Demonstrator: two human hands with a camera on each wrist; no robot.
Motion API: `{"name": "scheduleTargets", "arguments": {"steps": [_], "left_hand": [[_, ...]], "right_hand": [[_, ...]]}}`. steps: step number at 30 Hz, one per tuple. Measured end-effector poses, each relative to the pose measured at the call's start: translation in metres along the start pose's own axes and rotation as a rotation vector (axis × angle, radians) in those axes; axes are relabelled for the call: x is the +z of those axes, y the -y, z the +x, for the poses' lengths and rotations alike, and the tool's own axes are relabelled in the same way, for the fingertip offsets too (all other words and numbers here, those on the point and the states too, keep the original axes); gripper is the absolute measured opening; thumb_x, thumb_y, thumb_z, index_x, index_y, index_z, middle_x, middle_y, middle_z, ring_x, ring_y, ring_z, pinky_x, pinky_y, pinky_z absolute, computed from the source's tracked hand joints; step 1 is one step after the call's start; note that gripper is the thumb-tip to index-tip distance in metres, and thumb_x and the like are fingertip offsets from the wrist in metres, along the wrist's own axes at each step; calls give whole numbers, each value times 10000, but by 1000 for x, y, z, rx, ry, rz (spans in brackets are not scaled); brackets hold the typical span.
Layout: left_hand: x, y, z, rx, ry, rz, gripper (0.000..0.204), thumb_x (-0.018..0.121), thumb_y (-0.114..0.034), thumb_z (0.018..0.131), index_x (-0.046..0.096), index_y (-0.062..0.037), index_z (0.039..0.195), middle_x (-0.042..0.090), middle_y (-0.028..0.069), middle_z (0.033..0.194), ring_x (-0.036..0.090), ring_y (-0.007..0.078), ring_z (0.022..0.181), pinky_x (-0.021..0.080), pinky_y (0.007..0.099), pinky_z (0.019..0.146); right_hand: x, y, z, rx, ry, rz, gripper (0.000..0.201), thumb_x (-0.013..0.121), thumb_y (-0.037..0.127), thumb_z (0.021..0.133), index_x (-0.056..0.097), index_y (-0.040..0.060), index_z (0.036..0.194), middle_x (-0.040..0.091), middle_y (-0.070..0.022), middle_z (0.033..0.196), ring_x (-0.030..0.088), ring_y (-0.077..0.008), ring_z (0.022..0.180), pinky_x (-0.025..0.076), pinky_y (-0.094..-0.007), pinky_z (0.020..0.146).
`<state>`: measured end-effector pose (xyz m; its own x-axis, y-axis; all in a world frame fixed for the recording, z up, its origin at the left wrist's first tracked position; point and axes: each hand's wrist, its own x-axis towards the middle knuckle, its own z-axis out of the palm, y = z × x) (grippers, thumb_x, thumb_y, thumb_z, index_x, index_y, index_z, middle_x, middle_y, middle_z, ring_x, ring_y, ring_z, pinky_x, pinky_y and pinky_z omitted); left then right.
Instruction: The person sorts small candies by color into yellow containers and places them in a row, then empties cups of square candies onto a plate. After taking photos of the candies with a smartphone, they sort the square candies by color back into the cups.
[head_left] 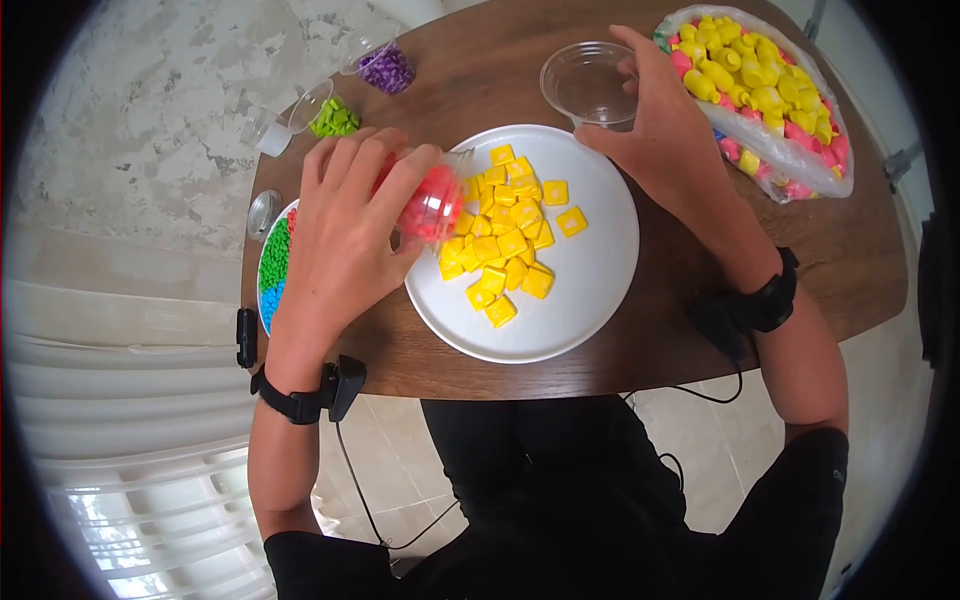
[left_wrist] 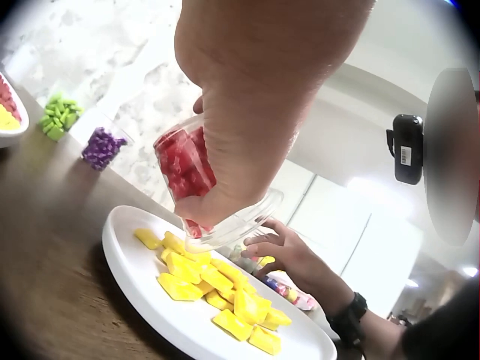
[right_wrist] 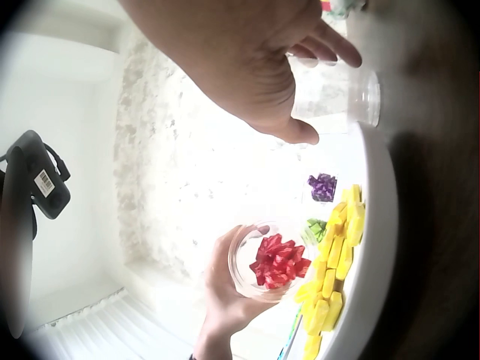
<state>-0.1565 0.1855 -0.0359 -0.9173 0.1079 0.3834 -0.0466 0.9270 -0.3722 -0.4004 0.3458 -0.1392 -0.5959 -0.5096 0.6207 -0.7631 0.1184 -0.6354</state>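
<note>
My left hand [head_left: 345,225] grips a clear plastic cup of red pieces [head_left: 432,205], tipped on its side over the left part of a white plate [head_left: 595,300]. In the right wrist view the cup's open mouth shows the red pieces [right_wrist: 279,262] still inside. A heap of yellow square pieces [head_left: 512,242] lies on the plate. Beyond the plate's far right edge stands an empty clear cup [head_left: 580,88]. My right hand [head_left: 672,135] is right beside it, thumb and fingers spread apart; in the right wrist view its fingers [right_wrist: 330,45] are extended near the cup.
Clear cups holding purple pieces [head_left: 386,70] and green pieces [head_left: 335,118] lie at the table's far left. A bowl of small coloured pieces [head_left: 273,265] sits left, partly behind my left hand. A plastic bag of yellow and pink pieces [head_left: 765,90] lies far right.
</note>
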Motion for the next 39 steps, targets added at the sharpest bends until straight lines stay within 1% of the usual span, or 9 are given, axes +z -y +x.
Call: {"name": "scheduleTargets", "arguments": {"steps": [5, 12, 22, 26, 28, 31, 32, 34, 39], "left_hand": [[-6, -9, 6, 34, 24, 71, 675, 812, 12, 644, 674, -119, 1291, 623, 138, 1277, 580, 353, 1238, 433, 523, 1083], [-13, -20, 11, 122, 31, 64, 692, 800, 5, 622, 688, -122, 1293, 618, 145, 1326, 567, 376, 1248, 436, 518, 1065], [-29, -4, 13, 47, 18, -149, 737, 837, -55, 605, 657, -72, 1320, 655, 155, 1261, 584, 382, 1208, 444, 480, 1044], [-1, 31, 13, -109, -26, -124, 736, 912, -214, 704, 633, -51, 1366, 658, 151, 1268, 598, 325, 1217, 465, 439, 1028], [17, 45, 18, -383, -75, -339, 624, 911, -332, 776, 687, -36, 1277, 651, 117, 1062, 621, 259, 992, 499, 391, 884], [58, 62, 29, -588, -137, -571, 660, 902, -417, 813, 697, -9, 1290, 641, 69, 952, 597, 168, 866, 494, 334, 759], [81, 69, 33, -592, -153, -566, 660, 902, -417, 813, 697, -9, 1290, 641, 69, 952, 597, 168, 866, 494, 334, 759], [119, 75, 45, -612, -200, -988, 742, 927, -387, 795, 662, 40, 1340, 656, 46, 912, 592, 130, 784, 486, 292, 702], [122, 44, 74, -580, -86, -1066, 800, 942, -254, 756, 601, 94, 1391, 697, 77, 961, 651, 130, 797, 530, 280, 726]], "right_hand": [[0, 0, -1, -101, -48, -27, 850, 831, 174, 768, 438, 23, 1507, 605, -222, 1313, 647, -399, 1183, 544, -451, 990], [5, -3, -2, -171, -120, -65, 842, 830, 167, 771, 441, 23, 1503, 607, -221, 1330, 646, -393, 1191, 544, -444, 999], [4, -5, 0, -135, -71, -37, 847, 827, 168, 778, 428, 34, 1513, 599, -216, 1344, 644, -390, 1197, 542, -442, 998], [-1, 1, 1, -36, 3, -8, 908, 862, 131, 779, 406, 71, 1562, 587, -194, 1412, 620, -321, 1281, 511, -405, 1088], [-1, 1, 1, -58, -10, -4, 876, 841, 154, 783, 413, 48, 1539, 591, -204, 1376, 619, -360, 1257, 517, -427, 1053], [0, -2, 2, -84, -19, 5, 848, 821, 177, 787, 418, 25, 1517, 594, -213, 1337, 613, -392, 1245, 520, -447, 1023], [0, -2, 3, -84, -15, 12, 851, 822, 178, 786, 416, 24, 1518, 594, -212, 1333, 607, -386, 1257, 517, -444, 1028], [-2, 2, 3, -62, 9, 15, 878, 843, 156, 786, 407, 33, 1538, 588, -208, 1366, 612, -349, 1258, 514, -424, 1050], [-6, 10, 2, -7, 36, 22, 912, 867, 134, 782, 399, 45, 1559, 581, -212, 1397, 617, -317, 1254, 511, -405, 1069]]}}
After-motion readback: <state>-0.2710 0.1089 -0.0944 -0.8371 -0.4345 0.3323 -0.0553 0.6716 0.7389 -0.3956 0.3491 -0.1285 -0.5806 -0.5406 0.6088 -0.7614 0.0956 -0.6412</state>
